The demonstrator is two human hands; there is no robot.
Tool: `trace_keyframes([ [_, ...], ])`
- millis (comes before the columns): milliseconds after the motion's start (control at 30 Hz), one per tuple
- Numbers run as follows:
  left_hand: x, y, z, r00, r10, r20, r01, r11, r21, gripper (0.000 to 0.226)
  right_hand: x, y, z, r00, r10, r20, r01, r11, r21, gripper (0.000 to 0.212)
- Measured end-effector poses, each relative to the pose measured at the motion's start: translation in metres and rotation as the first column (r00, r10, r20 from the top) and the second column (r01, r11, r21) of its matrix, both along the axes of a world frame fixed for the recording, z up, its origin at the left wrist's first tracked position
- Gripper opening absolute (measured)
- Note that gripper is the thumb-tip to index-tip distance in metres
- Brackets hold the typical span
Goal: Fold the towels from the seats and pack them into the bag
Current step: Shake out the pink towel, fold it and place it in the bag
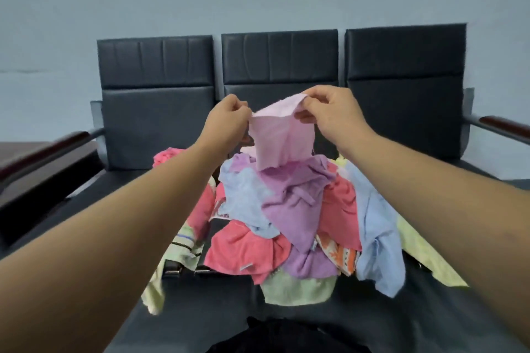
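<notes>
Black fabric [286, 335] at the near edge, not identifiable; one towel raised for folding.
The left hand [229, 117] and right hand [329, 114] each pinch the top edge of the pale pink towel [282, 140]. They hold it above the middle of the bench [155, 112], evidently so it hangs flat and its corners can be found. Below it, the towel heap [292, 215] lies unfolded, spilling toward the front edge. No bag is confirmed in view.
</notes>
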State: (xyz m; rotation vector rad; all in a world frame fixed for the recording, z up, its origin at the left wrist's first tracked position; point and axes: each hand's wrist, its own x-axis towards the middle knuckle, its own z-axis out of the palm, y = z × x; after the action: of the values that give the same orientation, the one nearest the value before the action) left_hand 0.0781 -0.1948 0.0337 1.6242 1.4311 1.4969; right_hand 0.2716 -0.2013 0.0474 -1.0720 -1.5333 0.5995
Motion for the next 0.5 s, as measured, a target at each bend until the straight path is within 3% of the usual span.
trace_keyframes([
  [200,-0.014,-0.062,0.068,0.997,-0.042,-0.069,0.044,0.999,0.031,0.009,-0.005,-0.067,0.06,0.957,-0.086,0.276,0.094,0.995,-0.017,0.022],
  [267,-0.02,-0.083,0.088,0.995,-0.023,-0.099,0.036,0.99,0.133,0.015,-0.004,-0.091,0.087,0.939,-0.124,0.32,0.111,0.992,0.058,0.021],
  [400,-0.023,-0.13,0.147,0.983,0.059,-0.172,0.035,0.864,0.502,0.026,-0.002,-0.137,0.15,0.985,-0.131,0.11,0.07,0.897,0.437,0.02],
  [500,-0.022,-0.156,0.182,0.96,-0.031,-0.279,0.153,0.889,0.43,0.028,-0.006,-0.151,0.166,0.975,-0.159,0.154,0.077,0.895,0.439,0.023],
])
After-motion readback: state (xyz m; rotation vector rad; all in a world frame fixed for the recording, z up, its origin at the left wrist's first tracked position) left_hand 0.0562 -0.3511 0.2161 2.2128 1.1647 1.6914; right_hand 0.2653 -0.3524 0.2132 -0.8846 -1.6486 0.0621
